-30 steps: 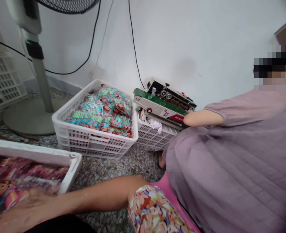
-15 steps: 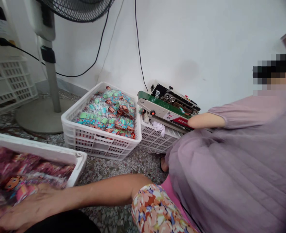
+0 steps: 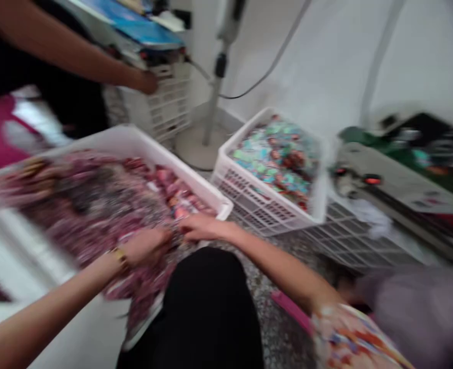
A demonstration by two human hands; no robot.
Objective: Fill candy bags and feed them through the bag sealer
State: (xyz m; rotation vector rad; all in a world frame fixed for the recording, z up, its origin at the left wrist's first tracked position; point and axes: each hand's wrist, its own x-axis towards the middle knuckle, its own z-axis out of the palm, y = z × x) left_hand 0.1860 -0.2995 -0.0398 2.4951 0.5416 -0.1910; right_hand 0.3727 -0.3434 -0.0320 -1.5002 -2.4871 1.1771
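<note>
Both my hands are over a large white bin (image 3: 180,166) full of small clear packets with reddish-pink contents (image 3: 107,205). My left hand (image 3: 145,247), with a gold band on the wrist, is curled closed above the packets. Close to it, near the bin's right corner, my right hand (image 3: 200,227) has its fingers bent down and pressed together. The picture is smeared, and whatever is between the fingers cannot be made out. Brighter printed packets (image 3: 180,197) lie along the bin's inner right wall, just beyond my right hand.
A white crate (image 3: 265,197) of green-and-blue packets stands beyond the bin. To its right a belt machine (image 3: 403,174) sits on another crate. A fan stand (image 3: 213,102) is behind. At the upper left is another person's arm (image 3: 96,64); a person's mauve clothing (image 3: 422,312) is lower right.
The view has swung left, bringing in more of the bin, my left hand and another person's arm. My right hand, earlier spread low over the packets, is now bent close to my left.
</note>
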